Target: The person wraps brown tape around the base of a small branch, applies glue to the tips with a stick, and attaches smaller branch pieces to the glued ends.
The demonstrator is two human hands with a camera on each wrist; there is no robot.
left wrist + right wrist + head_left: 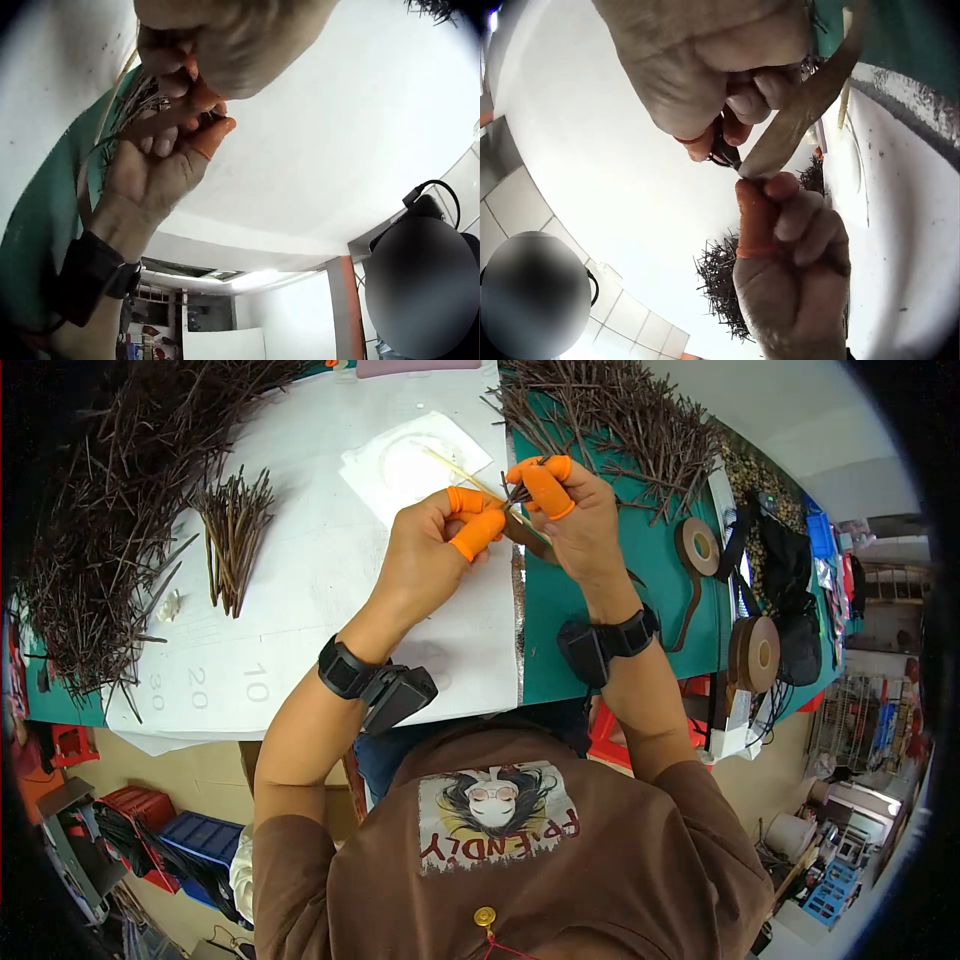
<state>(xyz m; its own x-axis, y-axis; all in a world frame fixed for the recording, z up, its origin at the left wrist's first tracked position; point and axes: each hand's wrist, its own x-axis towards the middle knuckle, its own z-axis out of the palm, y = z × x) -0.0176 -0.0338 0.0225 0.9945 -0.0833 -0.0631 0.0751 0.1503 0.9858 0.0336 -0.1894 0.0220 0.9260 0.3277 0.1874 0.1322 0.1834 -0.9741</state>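
Note:
Both hands meet over the table, with orange finger cots on thumb and forefinger. My left hand pinches a brown tape strip close to its end. My right hand holds a small dark twig piece between its cot-covered fingertips, right at the tape. From there the strip runs back under the right hand, as the left wrist view also shows the tape. A thin pale stick slants from a white paper sheet toward the fingertips, which hide part of the twig.
A large heap of dark twigs covers the table's left side, with a smaller bunch beside it. More twigs lie at the back right. Two brown tape rolls stand at the right, near the green mat's edge.

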